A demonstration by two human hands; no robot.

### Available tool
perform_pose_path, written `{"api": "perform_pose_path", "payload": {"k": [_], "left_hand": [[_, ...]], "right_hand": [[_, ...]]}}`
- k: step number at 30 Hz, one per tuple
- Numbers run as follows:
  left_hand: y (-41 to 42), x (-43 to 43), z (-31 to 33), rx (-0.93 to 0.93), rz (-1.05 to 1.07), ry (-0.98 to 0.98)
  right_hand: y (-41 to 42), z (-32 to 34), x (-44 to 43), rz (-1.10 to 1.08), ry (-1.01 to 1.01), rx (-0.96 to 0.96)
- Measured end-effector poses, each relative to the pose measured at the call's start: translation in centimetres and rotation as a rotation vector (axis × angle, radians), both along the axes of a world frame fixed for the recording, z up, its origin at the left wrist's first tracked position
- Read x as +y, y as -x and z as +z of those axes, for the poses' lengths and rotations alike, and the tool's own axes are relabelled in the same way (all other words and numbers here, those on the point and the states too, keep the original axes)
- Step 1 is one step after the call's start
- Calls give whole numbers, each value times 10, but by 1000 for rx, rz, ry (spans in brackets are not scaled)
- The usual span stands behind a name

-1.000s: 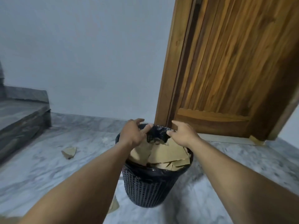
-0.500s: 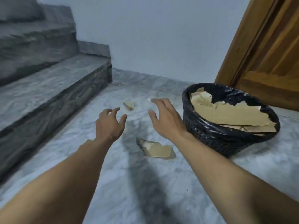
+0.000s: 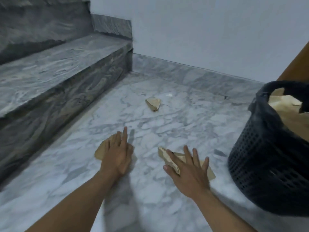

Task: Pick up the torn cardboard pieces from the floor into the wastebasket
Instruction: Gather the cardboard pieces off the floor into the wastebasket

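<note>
Three torn brown cardboard pieces lie on the marble floor. My left hand (image 3: 117,154) lies flat, fingers straight, on the left cardboard piece (image 3: 100,151). Spread fingers of my right hand (image 3: 189,171) rest on the middle cardboard piece (image 3: 164,154), thumb at its near edge. A third cardboard piece (image 3: 153,103) lies farther off, near the wall. The black mesh wastebasket (image 3: 260,158), lined with a black bag, stands at the right and holds several cardboard pieces (image 3: 282,102).
Grey marble steps (image 3: 55,71) rise along the left side. A white wall (image 3: 200,30) with a marble skirting closes the far side. The edge of a wooden door frame (image 3: 296,67) shows behind the wastebasket.
I have turned left and bent down from the wastebasket. Both hands have dropped from the air onto two cardboard pieces on the floor.
</note>
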State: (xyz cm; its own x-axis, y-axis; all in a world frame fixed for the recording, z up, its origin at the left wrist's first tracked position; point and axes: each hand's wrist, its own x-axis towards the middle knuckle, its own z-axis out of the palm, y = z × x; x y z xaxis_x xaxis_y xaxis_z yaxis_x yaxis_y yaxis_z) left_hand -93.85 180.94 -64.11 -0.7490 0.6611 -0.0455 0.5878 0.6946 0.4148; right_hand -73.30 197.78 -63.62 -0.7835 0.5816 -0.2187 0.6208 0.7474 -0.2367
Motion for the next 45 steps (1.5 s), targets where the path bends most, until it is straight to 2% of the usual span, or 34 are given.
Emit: {"api": "perform_pose_path", "payload": {"k": [3, 6, 10, 14, 16, 19, 24, 28, 30, 32, 36, 41, 45], "left_hand": [[29, 48, 8, -36, 109, -161], [49, 90, 13, -15, 158, -171], [75, 139, 5, 105, -63, 3], [103, 178, -1, 166, -245, 206], [106, 184, -2, 179, -301, 270], [98, 172, -2, 183, -300, 247], [61, 135, 1, 237, -189, 83], [24, 95, 0, 314, -102, 122], [6, 73, -2, 275, -113, 141], [-8, 53, -3, 235, -140, 192], [-38, 13, 11, 286, -80, 217], [-76, -25, 21, 234, -104, 226], [-84, -29, 48, 235, -144, 159]], "right_hand": [[19, -7, 12, -66, -100, 148], [27, -17, 16, -134, -245, 267], [28, -30, 15, -192, -291, 417], [32, -35, 18, -214, -287, 478], [31, -33, 20, -220, -275, 472], [31, -30, 19, -232, -239, 451], [28, -22, 15, -230, -234, 438], [26, -8, 7, -219, -254, 376], [19, -3, 3, -182, -268, 338], [7, 5, 0, -135, -200, 258], [-33, 26, -15, -38, -63, 131], [-62, 60, -24, 33, -65, 11], [-66, 103, -27, 143, -112, 32]]}}
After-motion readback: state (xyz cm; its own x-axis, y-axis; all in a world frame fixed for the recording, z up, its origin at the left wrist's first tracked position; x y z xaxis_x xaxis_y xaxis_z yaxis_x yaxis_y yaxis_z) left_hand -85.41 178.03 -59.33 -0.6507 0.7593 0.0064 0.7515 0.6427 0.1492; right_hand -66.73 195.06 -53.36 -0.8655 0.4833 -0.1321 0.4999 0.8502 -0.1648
